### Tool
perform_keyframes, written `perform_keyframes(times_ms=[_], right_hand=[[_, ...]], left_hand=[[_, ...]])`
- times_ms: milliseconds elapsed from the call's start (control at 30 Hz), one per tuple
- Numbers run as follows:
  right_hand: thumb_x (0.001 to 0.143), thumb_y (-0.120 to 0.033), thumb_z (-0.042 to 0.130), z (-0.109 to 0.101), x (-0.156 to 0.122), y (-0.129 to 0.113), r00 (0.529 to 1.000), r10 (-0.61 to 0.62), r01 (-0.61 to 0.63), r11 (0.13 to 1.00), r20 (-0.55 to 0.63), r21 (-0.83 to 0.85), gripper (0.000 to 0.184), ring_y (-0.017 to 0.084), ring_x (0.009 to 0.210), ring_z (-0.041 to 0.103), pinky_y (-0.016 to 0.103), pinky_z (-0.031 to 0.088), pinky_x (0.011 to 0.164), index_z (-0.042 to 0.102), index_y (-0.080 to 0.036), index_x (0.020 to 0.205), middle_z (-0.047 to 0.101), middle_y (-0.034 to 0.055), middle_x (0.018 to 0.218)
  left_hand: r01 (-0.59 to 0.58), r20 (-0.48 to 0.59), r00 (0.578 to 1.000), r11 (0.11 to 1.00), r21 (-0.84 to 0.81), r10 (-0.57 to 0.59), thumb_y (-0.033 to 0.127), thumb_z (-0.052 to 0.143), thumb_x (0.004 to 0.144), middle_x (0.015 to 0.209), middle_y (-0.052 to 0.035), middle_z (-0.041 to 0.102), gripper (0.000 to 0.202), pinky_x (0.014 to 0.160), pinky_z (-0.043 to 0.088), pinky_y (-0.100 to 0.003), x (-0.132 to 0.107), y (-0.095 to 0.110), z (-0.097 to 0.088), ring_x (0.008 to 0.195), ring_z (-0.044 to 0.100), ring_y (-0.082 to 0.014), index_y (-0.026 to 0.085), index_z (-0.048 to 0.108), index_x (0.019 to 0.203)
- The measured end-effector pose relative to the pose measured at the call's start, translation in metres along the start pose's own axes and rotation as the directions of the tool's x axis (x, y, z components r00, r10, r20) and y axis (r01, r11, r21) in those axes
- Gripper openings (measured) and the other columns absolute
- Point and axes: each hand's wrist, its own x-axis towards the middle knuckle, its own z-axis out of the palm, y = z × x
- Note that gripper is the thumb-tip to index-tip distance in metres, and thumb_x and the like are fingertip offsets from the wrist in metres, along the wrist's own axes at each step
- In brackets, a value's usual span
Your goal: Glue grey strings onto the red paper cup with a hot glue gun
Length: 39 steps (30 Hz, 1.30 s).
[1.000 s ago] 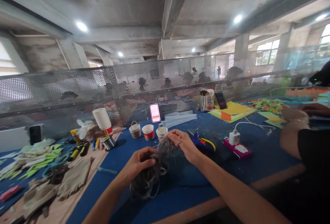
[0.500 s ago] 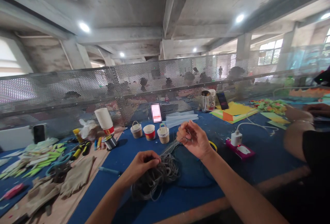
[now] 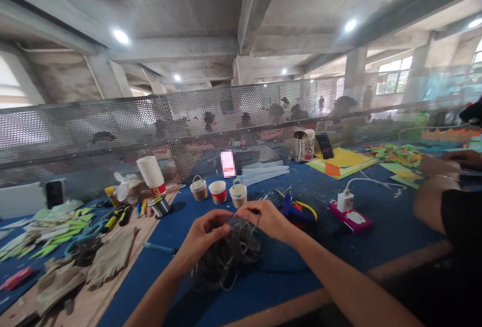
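Observation:
A tangled bundle of thin grey cord (image 3: 216, 269) lies on the blue tabletop beneath both hands. My left hand (image 3: 207, 234) pinches a strand of it between thumb and forefinger. Close against it, my right hand (image 3: 265, 219) has its thumb and fingers pressed together on the cord, the two sets of fingertips nearly meeting above the tangle. The strand between them is too fine to follow clearly. Just beyond my right hand lie several thin pale sticks or wires (image 3: 263, 196) and a blue glue gun (image 3: 293, 210).
Three paper cups stand ahead, including a red-banded cup (image 3: 218, 196). A phone (image 3: 228, 164) is behind them. Gloves (image 3: 113, 256) and a stack of cups (image 3: 150, 174) are left. A purple power strip (image 3: 352, 219) and another person's arm (image 3: 437, 196) are right.
My right hand has come down and left, from above the cord to beside my left hand. The glue gun it partly covered now shows. My left hand has risen slightly.

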Motion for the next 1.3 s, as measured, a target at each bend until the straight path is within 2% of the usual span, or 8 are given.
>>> perform_keyframes(times_ms=[133, 267, 500, 600, 733, 867, 1033, 1300], right_hand=[[0.091, -0.043, 0.057, -0.01, 0.003, -0.01, 0.998, 0.001, 0.009, 0.988, -0.064, 0.152, 0.03, 0.014, 0.065, 0.052, 0.025, 0.036, 0.061, 0.076, -0.02, 0.091, 0.061, -0.0001, 0.068], [0.09, -0.042, 0.059, -0.017, 0.002, -0.013, 0.992, 0.077, -0.024, 0.89, -0.099, 0.455, 0.029, 0.01, 0.058, 0.041, 0.024, 0.03, 0.055, 0.076, -0.019, 0.091, 0.048, -0.0027, 0.06], [0.086, -0.036, 0.065, -0.034, 0.004, -0.01, 0.972, 0.125, 0.101, 0.543, -0.199, 0.834, 0.018, 0.01, 0.062, 0.043, 0.025, 0.04, 0.062, 0.07, -0.019, 0.083, 0.058, 0.0017, 0.084], [0.087, -0.038, 0.062, -0.044, 0.005, -0.011, 0.968, 0.166, 0.085, 0.495, -0.19, 0.865, 0.019, 0.009, 0.055, 0.037, 0.025, 0.038, 0.058, 0.065, -0.02, 0.079, 0.059, 0.0015, 0.086], [0.087, -0.042, 0.06, -0.042, 0.007, -0.009, 0.963, 0.196, -0.011, 0.711, -0.183, 0.703, 0.024, 0.01, 0.049, 0.032, 0.023, 0.029, 0.05, 0.062, -0.019, 0.079, 0.042, -0.0051, 0.056], [0.084, -0.04, 0.065, -0.023, 0.006, -0.001, 0.99, 0.099, -0.084, 0.985, -0.096, 0.153, 0.022, 0.013, 0.062, 0.051, 0.025, 0.038, 0.061, 0.071, -0.019, 0.09, 0.061, -0.0001, 0.07], [0.079, -0.044, 0.068, -0.005, -0.003, 0.009, 0.985, 0.133, -0.082, 0.92, 0.108, -0.384, 0.037, 0.022, 0.079, 0.065, 0.029, 0.042, 0.071, 0.071, -0.028, 0.112, 0.073, 0.003, 0.087], [0.078, -0.038, 0.068, -0.009, 0.002, 0.017, 0.972, 0.188, -0.122, 0.916, 0.142, -0.382, 0.019, 0.019, 0.071, 0.064, 0.025, 0.039, 0.06, 0.077, -0.022, 0.081, 0.073, 0.0015, 0.075]], left_hand=[[-0.041, 0.134, 0.991, 0.981, 0.192, 0.015, 0.022, 0.074, 0.072, 0.097, -0.004, 0.07, 0.045, 0.078, 0.048, -0.031, -0.001, -0.007, -0.002, 0.087, 0.063, -0.022, 0.022, 0.065, 0.116], [-0.09, 0.08, 0.995, 0.898, 0.432, 0.061, 0.009, 0.067, 0.066, 0.099, -0.0057, 0.07, 0.045, 0.082, 0.046, -0.034, 0.001, -0.016, -0.006, 0.089, 0.063, -0.0247, 0.023, 0.071, 0.108], [-0.096, 0.076, 0.995, 0.911, 0.401, 0.071, 0.0, 0.049, 0.056, 0.106, -0.0048, 0.071, 0.06, 0.09, 0.044, -0.035, 0.002, -0.006, -0.021, 0.1, 0.062, -0.0258, 0.024, 0.073, 0.105], [-0.061, 0.052, 0.998, 0.933, 0.355, 0.045, 0.0, 0.047, 0.053, 0.106, -0.004, 0.072, 0.062, 0.092, 0.044, -0.035, 0.003, 0.0, -0.027, 0.102, 0.063, -0.026, 0.024, 0.073, 0.104], [-0.006, -0.045, 0.999, 0.957, 0.289, 0.02, 0.003, 0.05, 0.058, 0.099, -0.0043, 0.074, 0.05, 0.09, 0.045, -0.036, 0.006, 0.002, -0.027, 0.097, 0.065, -0.0261, 0.023, 0.075, 0.097], [0.044, -0.128, 0.992, 0.982, 0.182, -0.021, 0.016, 0.059, 0.07, 0.092, -0.005, 0.075, 0.03, 0.077, 0.051, -0.033, 0.004, 0.007, -0.025, 0.083, 0.068, -0.0236, 0.02, 0.073, 0.096], [0.082, -0.219, 0.974, 0.994, 0.065, -0.066, 0.032, 0.069, 0.073, 0.08, -0.0034, 0.073, 0.024, 0.062, 0.049, -0.027, 0.002, 0.01, -0.024, 0.068, 0.066, -0.0202, 0.018, 0.07, 0.093], [0.068, -0.296, 0.951, 0.995, -0.076, -0.088, 0.044, 0.075, 0.072, 0.074, -0.0003, 0.069, 0.035, 0.055, 0.046, -0.023, 0.003, 0.008, -0.025, 0.059, 0.061, -0.0153, 0.018, 0.066, 0.095]])
